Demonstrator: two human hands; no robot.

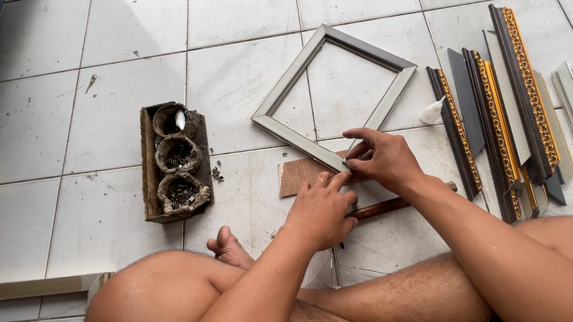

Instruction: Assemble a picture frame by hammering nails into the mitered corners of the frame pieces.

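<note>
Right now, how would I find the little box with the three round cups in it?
Start at the silver square frame lying cornerwise on the white tiled floor, where the person's left hand and right hand meet at its near corner. Look left of it. There sits a long brown wooden box, the only thing with three round, grubby cups in a row, each holding small dark metal bits.

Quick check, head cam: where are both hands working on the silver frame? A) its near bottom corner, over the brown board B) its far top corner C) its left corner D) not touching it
A: the left hand and right hand meet at the silver frame's near corner, which rests over the brown board.
</note>
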